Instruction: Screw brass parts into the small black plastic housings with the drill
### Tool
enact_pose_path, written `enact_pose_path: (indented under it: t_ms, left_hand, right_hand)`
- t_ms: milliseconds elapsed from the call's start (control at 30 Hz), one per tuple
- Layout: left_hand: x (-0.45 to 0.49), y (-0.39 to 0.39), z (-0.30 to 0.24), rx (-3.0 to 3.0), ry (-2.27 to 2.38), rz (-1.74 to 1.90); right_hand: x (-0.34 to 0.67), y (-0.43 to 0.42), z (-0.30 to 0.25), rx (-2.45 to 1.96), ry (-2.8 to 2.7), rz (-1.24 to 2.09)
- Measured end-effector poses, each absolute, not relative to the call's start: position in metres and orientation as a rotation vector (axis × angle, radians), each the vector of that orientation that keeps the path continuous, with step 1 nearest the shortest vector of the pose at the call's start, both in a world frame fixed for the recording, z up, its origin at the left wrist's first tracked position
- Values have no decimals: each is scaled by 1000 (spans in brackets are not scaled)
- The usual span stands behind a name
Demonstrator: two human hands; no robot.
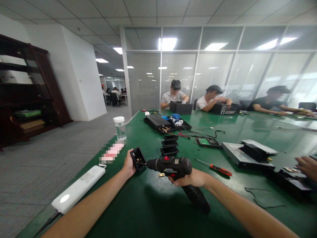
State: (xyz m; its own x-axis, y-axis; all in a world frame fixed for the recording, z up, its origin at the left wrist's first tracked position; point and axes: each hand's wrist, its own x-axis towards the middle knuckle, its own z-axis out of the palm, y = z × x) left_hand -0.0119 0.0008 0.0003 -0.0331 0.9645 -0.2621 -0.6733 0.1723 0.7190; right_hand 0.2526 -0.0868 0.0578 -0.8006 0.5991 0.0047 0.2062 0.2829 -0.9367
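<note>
a box (137,160) is held tilted in the left hand (129,164) over the table (138,201); a drill (170,166) is gripped in the right hand (192,178), its tip at the box. screwing seems under way; next, both should be held square.

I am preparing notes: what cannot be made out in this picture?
All in the head view:
Left hand: some fingers hidden behind the black casing.
Drill: bit tip too small against the casing's interior.
Pink item: blurred by pixelation.
Co-worker's hand: cut off by right edge.
</note>
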Motion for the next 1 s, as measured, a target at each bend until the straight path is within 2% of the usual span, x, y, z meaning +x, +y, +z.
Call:
enact_pose_path:
  t_ms: [1000]
  left_hand:
    - [-13,1,0,440,841,1375]
  right_hand:
    - [255,-84,52,-744,-2197,1523]
